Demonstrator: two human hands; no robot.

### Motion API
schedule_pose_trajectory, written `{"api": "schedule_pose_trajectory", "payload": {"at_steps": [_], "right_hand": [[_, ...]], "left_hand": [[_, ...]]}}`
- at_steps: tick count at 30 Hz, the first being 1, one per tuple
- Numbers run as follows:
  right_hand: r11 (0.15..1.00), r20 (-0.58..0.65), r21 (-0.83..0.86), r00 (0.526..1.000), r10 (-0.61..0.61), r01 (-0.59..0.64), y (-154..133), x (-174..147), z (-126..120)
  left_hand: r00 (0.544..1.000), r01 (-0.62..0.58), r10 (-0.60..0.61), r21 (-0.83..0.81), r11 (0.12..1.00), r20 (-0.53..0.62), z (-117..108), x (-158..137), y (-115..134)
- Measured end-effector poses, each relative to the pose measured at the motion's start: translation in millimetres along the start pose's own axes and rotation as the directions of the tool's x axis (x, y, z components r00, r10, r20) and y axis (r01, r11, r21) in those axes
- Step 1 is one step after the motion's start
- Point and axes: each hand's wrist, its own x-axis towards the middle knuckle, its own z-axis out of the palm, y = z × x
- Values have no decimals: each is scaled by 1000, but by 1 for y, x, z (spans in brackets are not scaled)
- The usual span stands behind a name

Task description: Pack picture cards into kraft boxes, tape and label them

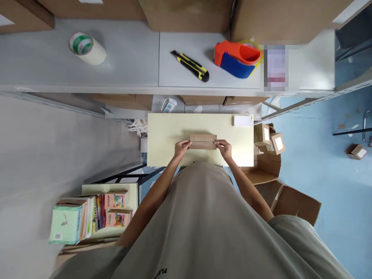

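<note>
A small brown cardboard box (202,146) lies on the pale yellow table (168,128), with a seam running lengthwise across its top. My left hand (182,147) pinches its left end near the seam. At the right end, the fingers of my right hand (224,148) are closed on the box in the same way. Whether the flaps along the seam are taped, I cannot tell. To the upper right on the table rests a white box or stack of labels (242,121).
On the grey shelf (128,58) ahead are a tape roll (94,50), a utility knife (190,66) and an orange-blue tape dispenser (236,58). Books (66,223) are stacked on a stand at lower left. Cardboard boxes (299,201) lie on the right.
</note>
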Motion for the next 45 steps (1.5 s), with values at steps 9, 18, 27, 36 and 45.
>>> {"api": "schedule_pose_trajectory", "payload": {"at_steps": [9, 18, 27, 36, 45], "right_hand": [[667, 87, -488, 792, -605, 563, -162, 87, -85], [392, 197, -648, 641, -742, 653, -302, 244, -97], [534, 146, -622, 756, -638, 572, -262, 139, -83], [920, 296, 92, 872, -390, 381, -189, -47, -15], [941, 356, 53, 874, -330, 334, -193, -75, 28]], "left_hand": [[805, -524, 572, 264, 810, -158, -20, 23, 150], [462, -873, 865, 74, 482, -195, -1, 10, 327], [663, -742, 732, -270, 613, -159, 18, -47, 237], [805, -575, 568, -462, 675, -171, -10, -137, 119], [777, -630, 568, -371, 683, -273, -47, -166, 86]]}}
